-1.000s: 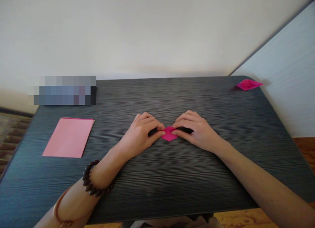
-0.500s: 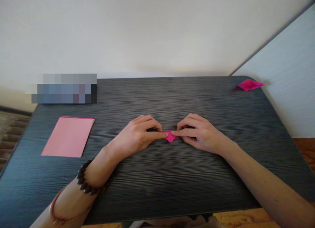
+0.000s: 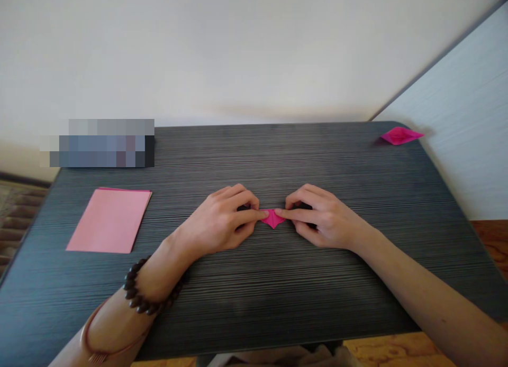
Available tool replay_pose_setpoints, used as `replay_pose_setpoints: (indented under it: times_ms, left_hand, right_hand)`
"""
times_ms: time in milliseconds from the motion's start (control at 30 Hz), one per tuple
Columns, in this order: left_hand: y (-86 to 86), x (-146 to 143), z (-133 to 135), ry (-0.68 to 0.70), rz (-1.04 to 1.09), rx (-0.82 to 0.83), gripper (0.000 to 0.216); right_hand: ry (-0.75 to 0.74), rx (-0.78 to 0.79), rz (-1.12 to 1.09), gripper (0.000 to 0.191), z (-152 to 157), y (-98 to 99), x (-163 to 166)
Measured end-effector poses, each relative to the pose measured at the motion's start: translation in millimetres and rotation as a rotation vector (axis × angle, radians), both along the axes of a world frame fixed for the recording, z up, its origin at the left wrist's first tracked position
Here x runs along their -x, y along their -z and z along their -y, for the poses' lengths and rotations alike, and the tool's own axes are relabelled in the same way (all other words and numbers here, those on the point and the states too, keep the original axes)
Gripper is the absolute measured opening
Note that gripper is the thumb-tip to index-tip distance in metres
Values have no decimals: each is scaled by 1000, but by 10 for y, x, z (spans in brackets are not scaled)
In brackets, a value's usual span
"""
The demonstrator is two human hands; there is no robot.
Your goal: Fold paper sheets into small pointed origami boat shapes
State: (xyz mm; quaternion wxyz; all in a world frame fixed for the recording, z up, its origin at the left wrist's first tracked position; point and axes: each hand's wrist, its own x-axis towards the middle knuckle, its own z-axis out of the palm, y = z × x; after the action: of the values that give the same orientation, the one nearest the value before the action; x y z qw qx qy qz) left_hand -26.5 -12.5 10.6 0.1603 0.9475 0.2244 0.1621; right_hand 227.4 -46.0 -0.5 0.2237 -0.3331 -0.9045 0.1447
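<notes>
A small folded piece of magenta paper (image 3: 273, 218) lies at the middle of the dark striped table (image 3: 254, 293). My left hand (image 3: 222, 221) presses on its left end with fingers curled and the index finger on the paper. My right hand (image 3: 321, 216) presses on its right end the same way. Most of the paper is hidden under my fingers; only a small triangle shows between them. A dark bead bracelet (image 3: 145, 293) is on my left wrist.
A stack of pink paper sheets (image 3: 109, 220) lies on the table's left side. A finished magenta folded shape (image 3: 400, 136) sits at the far right corner by the pale wall panel. A blurred-out object (image 3: 99, 143) is at the far left edge.
The visible magenta piece has become narrower and flatter as my fingers pressed it down. My hands shifted slightly apart and lower; the rest stayed put.
</notes>
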Motion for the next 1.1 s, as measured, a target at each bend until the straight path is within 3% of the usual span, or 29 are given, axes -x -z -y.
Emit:
replay_pose_setpoints:
  times_ms: [133, 300, 467, 700, 1100]
  left_hand:
    - [-1, -119, 80, -155, 60, 2, 18]
    - [26, -233, 138, -300, 53, -45, 28]
    - [39, -217, 153, -317, 4, -48, 29]
    - [21, -209, 179, -337, -73, -30, 31]
    - [13, -244, 189, -341, -101, 22, 32]
  right_hand:
    - [65, 11, -37, 22, 30, 11, 55]
    - [230, 81, -69, 17, 37, 44, 171]
    - [285, 270, -70, 13, 11, -23, 184]
    - [238, 450, -95, 8, -51, -150, 144]
    - [307, 426, -91, 6, -21, -126, 208]
